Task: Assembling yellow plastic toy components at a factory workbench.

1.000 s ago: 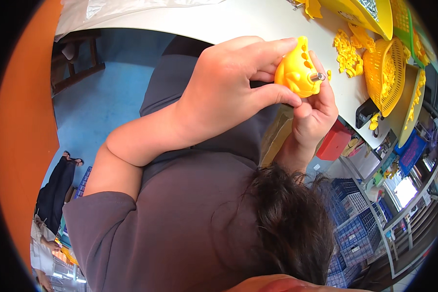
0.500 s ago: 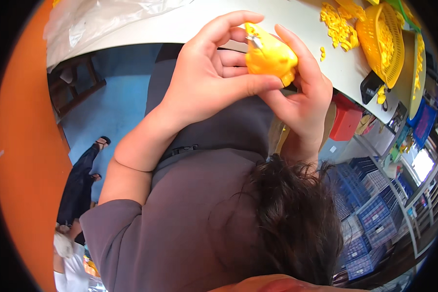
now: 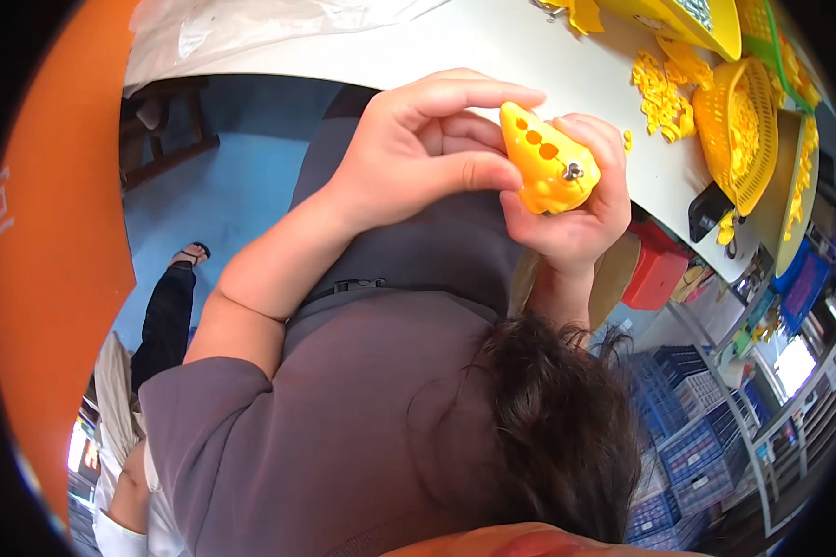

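The right hand (image 3: 581, 237) gripped a yellow figure (image 3: 554, 165) from four o'clock, the left hand (image 3: 401, 162) curved wide at nine. Loose yellow pieces (image 3: 658, 104) dotted the tabletop (image 3: 529, 65) toward two.

Yellow piece (image 3: 539, 176) partly hides the right hand (image 3: 587, 226).
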The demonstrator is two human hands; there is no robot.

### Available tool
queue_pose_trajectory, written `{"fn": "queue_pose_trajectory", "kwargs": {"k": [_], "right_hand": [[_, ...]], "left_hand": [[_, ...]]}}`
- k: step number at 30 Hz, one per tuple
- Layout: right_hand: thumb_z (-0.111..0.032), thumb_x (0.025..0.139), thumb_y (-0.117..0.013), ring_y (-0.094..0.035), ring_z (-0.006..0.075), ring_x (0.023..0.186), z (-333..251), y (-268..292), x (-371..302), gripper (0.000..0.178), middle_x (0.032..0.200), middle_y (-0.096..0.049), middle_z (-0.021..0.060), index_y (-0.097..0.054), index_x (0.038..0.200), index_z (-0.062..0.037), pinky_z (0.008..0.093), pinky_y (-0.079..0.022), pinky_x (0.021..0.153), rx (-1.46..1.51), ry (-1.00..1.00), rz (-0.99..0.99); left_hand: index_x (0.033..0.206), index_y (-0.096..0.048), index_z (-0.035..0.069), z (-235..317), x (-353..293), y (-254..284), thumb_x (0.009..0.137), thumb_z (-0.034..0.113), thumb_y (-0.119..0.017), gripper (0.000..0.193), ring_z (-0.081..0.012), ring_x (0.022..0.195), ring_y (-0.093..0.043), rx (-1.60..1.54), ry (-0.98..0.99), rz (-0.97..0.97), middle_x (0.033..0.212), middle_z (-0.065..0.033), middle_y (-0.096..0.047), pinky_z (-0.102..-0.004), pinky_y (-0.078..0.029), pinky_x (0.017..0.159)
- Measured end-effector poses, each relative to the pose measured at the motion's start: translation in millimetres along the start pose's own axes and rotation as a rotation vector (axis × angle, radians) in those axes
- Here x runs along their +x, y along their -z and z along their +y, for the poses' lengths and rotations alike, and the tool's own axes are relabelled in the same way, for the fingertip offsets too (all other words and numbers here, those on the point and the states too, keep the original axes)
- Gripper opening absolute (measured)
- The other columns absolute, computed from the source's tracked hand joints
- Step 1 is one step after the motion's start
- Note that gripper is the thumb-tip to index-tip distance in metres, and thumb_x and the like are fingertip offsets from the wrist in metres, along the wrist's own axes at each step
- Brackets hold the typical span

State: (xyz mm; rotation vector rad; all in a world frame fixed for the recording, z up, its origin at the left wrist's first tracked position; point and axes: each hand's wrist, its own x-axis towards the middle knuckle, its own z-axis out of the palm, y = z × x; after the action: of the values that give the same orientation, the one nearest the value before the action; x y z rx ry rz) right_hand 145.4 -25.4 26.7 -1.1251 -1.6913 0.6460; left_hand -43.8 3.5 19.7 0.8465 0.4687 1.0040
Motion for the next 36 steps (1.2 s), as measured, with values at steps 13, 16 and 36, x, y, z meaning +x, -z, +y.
{"fn": "queue_pose_trajectory", "kwargs": {"k": [13,16,36], "right_hand": [[-0.002,0.062,-0.089,-0.066,0.0199,0.1,-6,2,-1,0.068,0.107,-0.066,0.0143,-0.06,0.122,0.0065,0.0297,-0.054,0.088,0.21,-0.146,-0.004],[0.003,0.068,-0.087,-0.062,0.0211,0.11,-19,2,-1,0.076,0.123,-0.061,0.0142,-0.05,0.135,0.0101,0.0332,-0.051,0.097,0.416,-0.377,0.073],[-0.002,0.093,-0.064,-0.057,0.0256,0.121,-31,-4,-3,0.059,0.137,-0.052,0.0243,-0.038,0.145,0.0073,0.0348,-0.048,0.102,0.728,-0.295,0.119]], "left_hand": [[0.11,-0.067,0.0,-29,11,6,0.09,0.013,-0.072,0.025,-0.0196,0.106,-0.063,-0.178,-0.096,-0.021,0.111,-0.011,-0.065,-0.0318,-0.051,0.095],[0.112,-0.064,0.0,-37,14,1,0.094,0.008,-0.067,0.02,-0.0192,0.106,-0.065,-0.323,-0.141,0.034,0.112,-0.0119,-0.067,-0.0316,-0.051,0.096],[0.141,-0.043,0.0,0,16,-19,0.095,-0.006,-0.047,0.047,-0.0188,0.108,-0.062,0.167,-0.197,0.117,0.12,-0.0142,-0.061,-0.031,-0.05,0.097]]}}
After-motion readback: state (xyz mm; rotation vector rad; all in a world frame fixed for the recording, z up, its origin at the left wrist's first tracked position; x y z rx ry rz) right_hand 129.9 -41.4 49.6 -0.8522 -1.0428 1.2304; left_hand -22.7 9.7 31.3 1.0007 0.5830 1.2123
